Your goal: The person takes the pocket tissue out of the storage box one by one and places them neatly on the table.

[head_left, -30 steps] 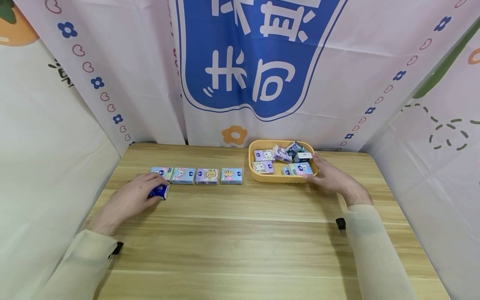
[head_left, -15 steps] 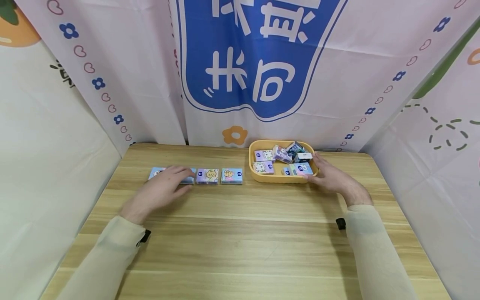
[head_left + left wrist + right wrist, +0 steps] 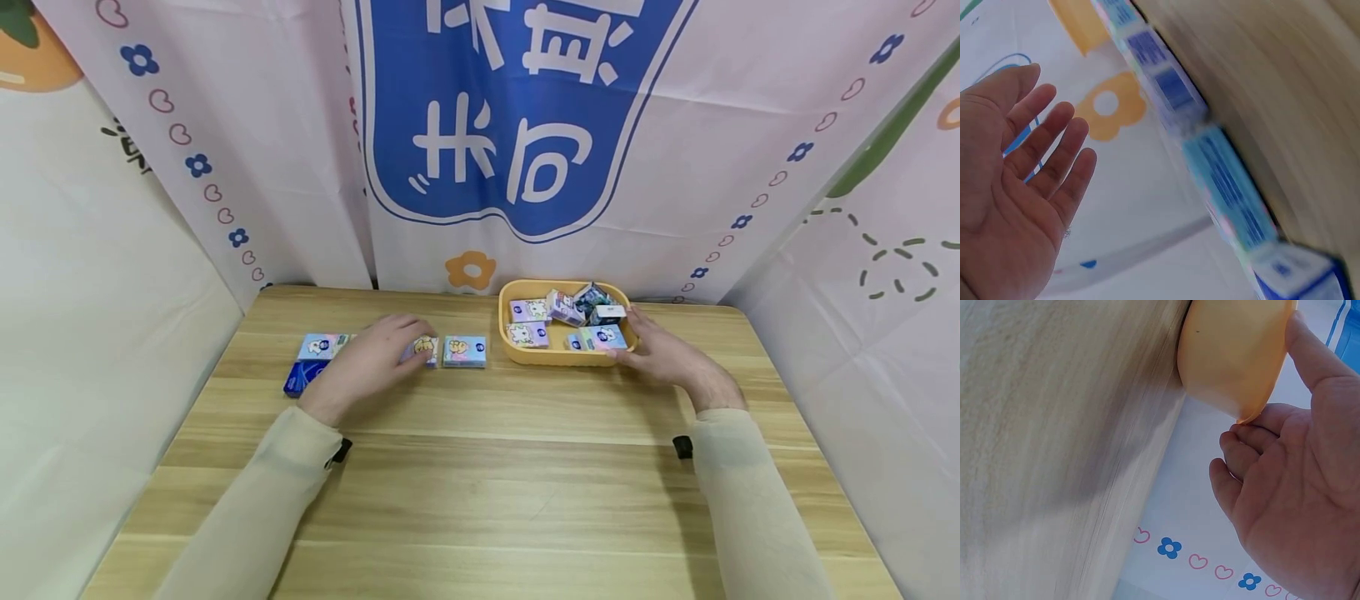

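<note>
My left hand (image 3: 375, 358) passes over a row of small tissue packs, its fingers relaxed and nothing in them, as the left wrist view also shows. Beneath it, a purple pack (image 3: 426, 348) is partly covered, and another pack in the row is mostly hidden. A light-blue pack (image 3: 464, 352) ends the row on the right; one with a white figure (image 3: 318, 346) ends it on the left. In front of that one lies a dark blue pack (image 3: 302, 377). My right hand (image 3: 667, 354) grips the right end of a yellow basket (image 3: 555, 360), thumb and fingers at its rim (image 3: 1266, 403).
Inside the basket lie several more packs, including purple ones (image 3: 527, 335), a light-blue one (image 3: 603, 337) and dark ones (image 3: 592, 296). A printed cloth (image 3: 420, 250) hangs right behind the wooden table (image 3: 480, 467), and white cloth flanks both sides.
The left hand has let go of the dark blue pack, left in front of the row's left end, and has moved right along the row. My right hand keeps still on the basket.
</note>
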Available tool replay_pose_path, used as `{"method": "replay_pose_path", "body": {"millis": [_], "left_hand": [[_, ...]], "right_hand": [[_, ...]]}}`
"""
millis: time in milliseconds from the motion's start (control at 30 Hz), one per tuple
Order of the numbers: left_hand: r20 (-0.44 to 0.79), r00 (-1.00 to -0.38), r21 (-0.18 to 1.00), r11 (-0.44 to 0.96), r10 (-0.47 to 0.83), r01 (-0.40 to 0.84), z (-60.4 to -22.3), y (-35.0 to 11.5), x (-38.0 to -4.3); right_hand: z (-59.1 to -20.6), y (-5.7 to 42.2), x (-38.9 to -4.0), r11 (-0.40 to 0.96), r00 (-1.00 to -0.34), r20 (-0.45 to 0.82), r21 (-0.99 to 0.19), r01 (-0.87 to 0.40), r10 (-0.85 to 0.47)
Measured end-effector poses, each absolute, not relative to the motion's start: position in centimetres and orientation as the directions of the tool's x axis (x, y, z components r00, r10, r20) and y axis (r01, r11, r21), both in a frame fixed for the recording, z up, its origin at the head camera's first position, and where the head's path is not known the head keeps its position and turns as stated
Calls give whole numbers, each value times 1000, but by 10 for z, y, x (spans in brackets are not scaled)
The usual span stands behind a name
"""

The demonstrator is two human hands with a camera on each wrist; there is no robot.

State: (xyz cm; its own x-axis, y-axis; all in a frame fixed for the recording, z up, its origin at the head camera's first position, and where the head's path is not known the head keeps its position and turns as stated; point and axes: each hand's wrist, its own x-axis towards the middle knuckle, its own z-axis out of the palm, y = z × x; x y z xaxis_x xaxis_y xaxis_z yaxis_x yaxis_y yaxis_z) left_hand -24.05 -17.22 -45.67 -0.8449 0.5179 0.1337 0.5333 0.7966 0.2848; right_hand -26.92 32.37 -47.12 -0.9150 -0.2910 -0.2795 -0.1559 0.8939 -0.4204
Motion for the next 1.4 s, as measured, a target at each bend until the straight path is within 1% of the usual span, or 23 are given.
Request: {"method": "replay_pose_path", "body": {"millis": [200,500,800,933,1100,1200,1400], "left_hand": [[132,-840,293,789,526,540,-453,-141,-249],[135,-815,282,767,563,577,-448,-94,-262],[90,-798,282,753,596,595,-446,-51,-275],[57,-781,267,744,622,612,-450,-36,-283],[27,-768,297,728,640,618,-453,-21,-294],[10,-768,315,727,640,610,-454,-12,-301],[-13,-774,309,739,633,599,-455,1,-312]], "right_hand": [[-471,324,-270,896,-914,-282,-416,-157,-291],[-472,324,-269,895,-913,-286,-419,-152,-289],[-472,324,-269,895,-913,-287,-419,-153,-291],[-471,324,-269,895,-913,-285,-420,-154,-291],[-472,324,-270,895,-914,-282,-417,-157,-291],[-472,324,-270,895,-914,-285,-419,-152,-289],[-473,325,-271,898,-914,-288,-415,-150,-286]]}}
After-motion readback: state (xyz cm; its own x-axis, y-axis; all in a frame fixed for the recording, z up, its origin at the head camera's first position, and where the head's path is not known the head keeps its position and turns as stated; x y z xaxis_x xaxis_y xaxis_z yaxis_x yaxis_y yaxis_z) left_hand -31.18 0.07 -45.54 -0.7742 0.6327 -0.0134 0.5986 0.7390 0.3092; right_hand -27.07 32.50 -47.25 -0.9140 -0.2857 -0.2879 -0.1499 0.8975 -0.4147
